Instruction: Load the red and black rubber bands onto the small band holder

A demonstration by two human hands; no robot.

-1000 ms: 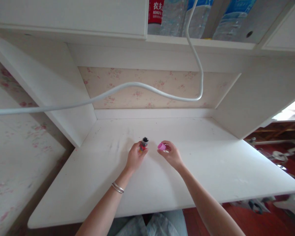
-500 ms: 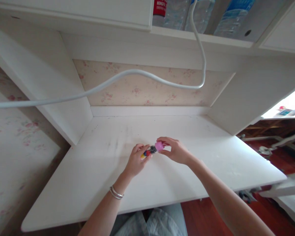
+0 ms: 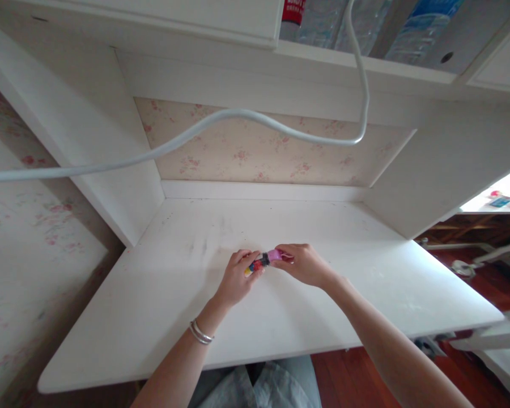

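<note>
Over the middle of the desk, my left hand [image 3: 234, 279] is closed around a small multi-coloured piece [image 3: 257, 264] with yellow, blue, red and black parts. Its exact kind is too small to make out. At its black end sits a pink piece [image 3: 274, 255], which the fingers of my right hand [image 3: 305, 264] pinch from the right. The two pieces lie in one line and appear to touch. My fingers cover part of both. A silver bangle [image 3: 201, 332] circles my left wrist.
The white desk top [image 3: 153, 323] spreads under both hands. A thick white cable [image 3: 238, 115] hangs across the view in front of a shelf holding plastic bottles [image 3: 318, 25]. White side panels [image 3: 391, 164] bound the desk, and a white chair or stand [image 3: 488, 340] is at the right.
My right fingers have closed further over the pink piece, which shows less and has turned slightly. My left hand keeps its hold. The camera view has shifted a little.
</note>
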